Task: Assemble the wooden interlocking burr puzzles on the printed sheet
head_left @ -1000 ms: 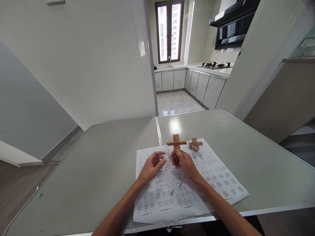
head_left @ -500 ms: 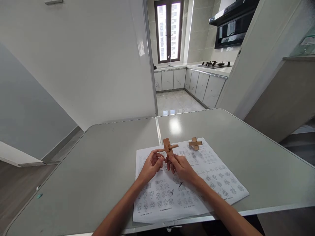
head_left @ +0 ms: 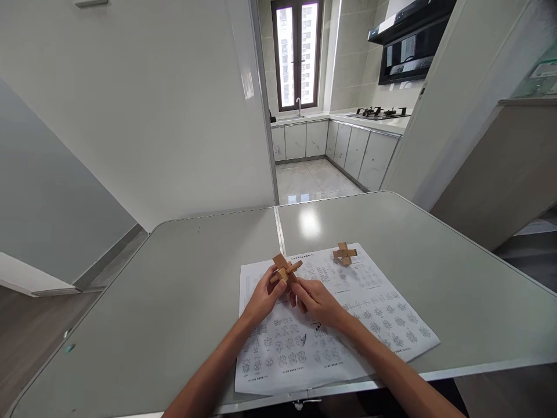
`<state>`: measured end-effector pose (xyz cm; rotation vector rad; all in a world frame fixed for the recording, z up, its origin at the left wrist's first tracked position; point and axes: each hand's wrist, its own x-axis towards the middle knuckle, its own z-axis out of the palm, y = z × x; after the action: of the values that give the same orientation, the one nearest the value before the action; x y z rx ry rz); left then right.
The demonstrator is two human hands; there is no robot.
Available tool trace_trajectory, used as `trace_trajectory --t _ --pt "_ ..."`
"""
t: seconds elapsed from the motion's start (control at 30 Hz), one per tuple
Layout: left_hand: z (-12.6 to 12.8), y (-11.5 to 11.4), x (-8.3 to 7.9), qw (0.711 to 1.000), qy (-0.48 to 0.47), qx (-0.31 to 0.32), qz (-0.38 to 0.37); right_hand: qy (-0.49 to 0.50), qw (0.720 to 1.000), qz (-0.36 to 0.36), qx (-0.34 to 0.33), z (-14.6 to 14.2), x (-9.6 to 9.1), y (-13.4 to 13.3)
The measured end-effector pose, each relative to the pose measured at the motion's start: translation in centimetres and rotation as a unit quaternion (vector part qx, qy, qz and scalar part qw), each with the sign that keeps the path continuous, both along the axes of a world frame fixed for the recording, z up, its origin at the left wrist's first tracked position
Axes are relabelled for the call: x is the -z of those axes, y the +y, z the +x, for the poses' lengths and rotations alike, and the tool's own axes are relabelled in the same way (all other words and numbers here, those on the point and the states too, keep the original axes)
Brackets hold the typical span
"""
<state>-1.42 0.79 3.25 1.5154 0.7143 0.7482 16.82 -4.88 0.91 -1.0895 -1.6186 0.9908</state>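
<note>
Leftmost, a small green spot [head_left: 69, 348] shows near the left edge of the grey bench [head_left: 152, 319], and a broad white panel [head_left: 174, 116] rises behind the bench's far side. Next comes a large sheet of paper [head_left: 300, 377], printed with rows of small drawings, lying flat on the bench near its front edge. Over the paper's upper left part is the left hand [head_left: 262, 300]; its grip is narrow, thumb and fingers closed on the left side of a wooden cross [head_left: 282, 267]. This cross, made of brown sticks set across one another, is held tilted between the two hands, above the paper. Further along, a window [head_left: 297, 58] stands in the room beyond, with a tap [head_left: 299, 107] below it. To the right of the held cross, the right hand [head_left: 319, 302] has its grip closed too, pinching the cross's lower end between thumb and fingers. Just past it, a second wooden cross [head_left: 345, 253] rests on the paper's upper right corner, apart from both hands. Far behind, a stove [head_left: 378, 113] shows, then a dark hood [head_left: 411, 23] on the wall above.
</note>
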Motion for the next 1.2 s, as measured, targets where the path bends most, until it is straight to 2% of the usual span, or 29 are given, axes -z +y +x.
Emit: trace_trajectory --t 0.2,0.43,0.93,1.1,1.2 --pt "-0.1 0.0 -0.4 1.000 0.005 0.019 -0.018 -0.016 1.000 0.019 0.010 -0.1 -0.2 -0.1" --pt "0.0 -0.1 -0.3 1.000 -0.016 0.001 -0.015 -0.038 0.997 0.037 0.056 -0.1 -0.1 0.1" --pt "-0.1 0.3 1.1 0.999 -0.036 -0.033 -0.004 -0.057 0.994 0.062 0.077 0.0 0.8 0.5" --pt "0.0 0.0 0.6 0.997 0.021 -0.062 0.033 -0.040 0.996 0.039 0.072 0.0 0.9 0.5" --pt "0.2 -0.2 0.2 0.992 0.060 -0.102 0.041 -0.009 0.993 0.010 0.118 0.1 0.7 0.6"
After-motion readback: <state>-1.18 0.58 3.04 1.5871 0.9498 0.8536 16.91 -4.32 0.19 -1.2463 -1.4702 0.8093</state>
